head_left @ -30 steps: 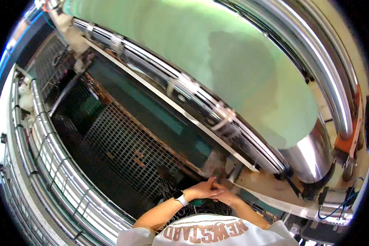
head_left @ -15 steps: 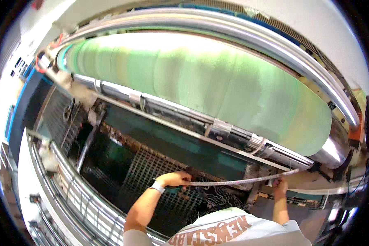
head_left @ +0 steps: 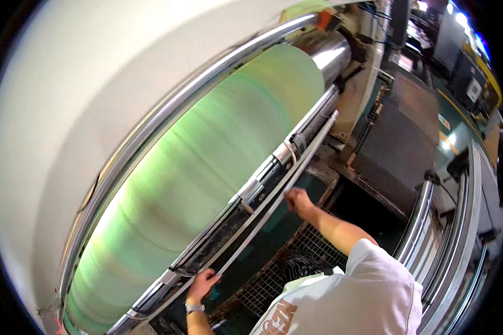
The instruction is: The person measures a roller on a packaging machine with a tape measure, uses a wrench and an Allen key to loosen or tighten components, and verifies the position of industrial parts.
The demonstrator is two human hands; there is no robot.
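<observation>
A long, thin, pale strip or rod (head_left: 319, 138) runs slantwise beside the large green-covered roller (head_left: 207, 162); its exact kind cannot be told. At its near lower end my left hand (head_left: 202, 286), with a band on the wrist, has its fingers closed on it. My right hand (head_left: 299, 202) is closed around it farther up, and a length of it sticks out beyond that hand. Between the strip and the roller lies a shiny metal shaft with collars (head_left: 252, 188).
Under my arms there is a dark metal grating (head_left: 257, 290). To the right lie a brown floor plate (head_left: 399, 134) and several metal rollers in a frame (head_left: 419, 218). A curved chrome bar (head_left: 167, 114) borders the far side of the green roller.
My view has swung to the right, so the roller now slants from lower left to upper right. More of the strip now extends past my right hand. Both hands still grip it.
</observation>
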